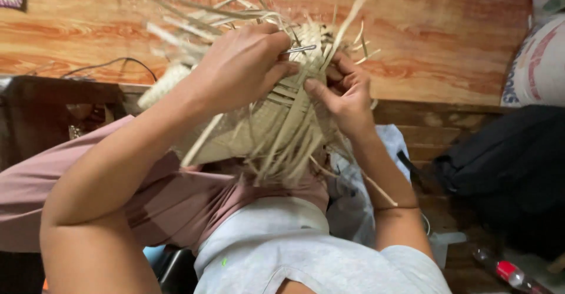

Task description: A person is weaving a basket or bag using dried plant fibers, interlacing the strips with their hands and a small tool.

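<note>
A partly woven piece of pale dried-leaf strips (pixel 276 123) is held up in front of me, loose strip ends fanning out above and hanging below. My left hand (pixel 244 67) grips its upper left part, and a thin metal tool (pixel 299 50) sticks out from its fingers. My right hand (pixel 347 91) pinches strips on the right side, thumb pressed on the weave. Both forearms reach up from the bottom of the view.
Behind is an orange wood-grain wall (pixel 447 29). A dark bag (pixel 506 164) lies at the right, a printed sack (pixel 538 64) above it, a plastic bottle (pixel 509 273) at lower right. Pink cloth (pixel 35 194) covers my lap; a black cable (pixel 112 64) runs at the left.
</note>
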